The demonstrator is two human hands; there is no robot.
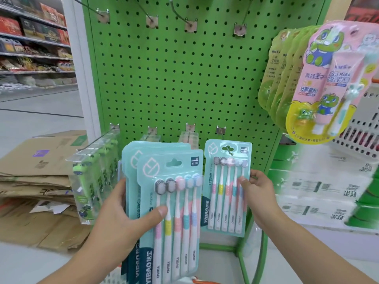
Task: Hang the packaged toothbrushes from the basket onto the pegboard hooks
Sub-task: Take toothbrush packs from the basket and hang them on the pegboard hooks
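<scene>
My left hand (125,218) grips a stack of teal toothbrush packs (166,201), thumb across the front pack. My right hand (256,193) pinches the right edge of a single teal toothbrush pack (226,187), whose hang hole sits on the tip of a lower hook (229,150) of the green pegboard (174,78). Each pack shows several brushes with coloured grips. A bit of the basket (196,280) peeks out at the bottom edge.
Bare hooks (178,15) line the top of the board. Clear packs with green frog brushes (92,173) hang lower left; kids' toothpaste sets (328,78) hang upper right. Flattened cardboard (39,181) lies on the left, stacked goods (320,191) on the right.
</scene>
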